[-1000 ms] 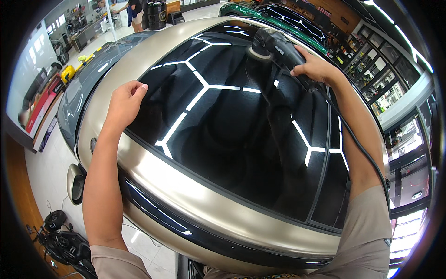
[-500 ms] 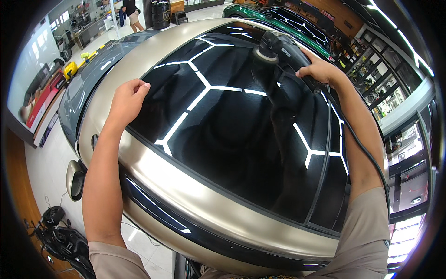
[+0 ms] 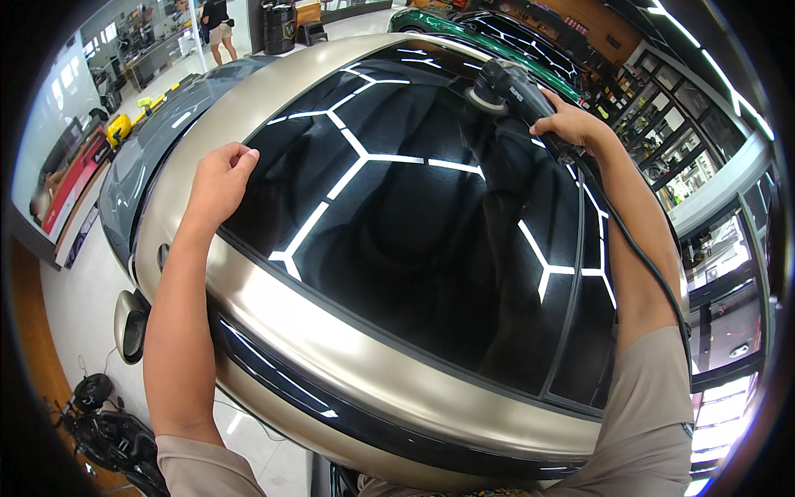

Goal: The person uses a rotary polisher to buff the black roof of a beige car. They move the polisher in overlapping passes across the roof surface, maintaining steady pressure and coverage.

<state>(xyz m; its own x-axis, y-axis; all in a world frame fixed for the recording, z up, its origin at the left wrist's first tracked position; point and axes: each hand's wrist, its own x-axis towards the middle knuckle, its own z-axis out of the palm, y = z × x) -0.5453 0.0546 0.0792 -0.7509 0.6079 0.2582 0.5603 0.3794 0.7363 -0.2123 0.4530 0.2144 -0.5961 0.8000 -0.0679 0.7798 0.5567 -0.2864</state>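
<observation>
My right hand (image 3: 573, 126) is wrapped around the body of a black power polisher (image 3: 526, 93). Its round pad (image 3: 485, 102) rests on the glossy black roof panel (image 3: 397, 240) of a gold-beige car, toward the far right side. A black cord (image 3: 642, 253) trails from the tool along my right forearm. My left hand (image 3: 222, 180) is closed in a loose fist, thumb against the curled fingers, with nothing visible in it. It is at the left border of the black panel, over the satin gold roof rail (image 3: 178, 166); whether it touches the surface is hard to tell.
Beyond the left side stands a grey car (image 3: 137, 190), and a green car (image 3: 464, 29) is parked behind. A black motorcycle (image 3: 112, 427) stands at the lower left, near the side mirror (image 3: 130, 327). Another person (image 3: 219, 29) stands far back. Shelving lines the right wall.
The polisher has shifted a little to the right across the roof panel, with my right hand still around it. My left hand stays closed at about the same spot.
</observation>
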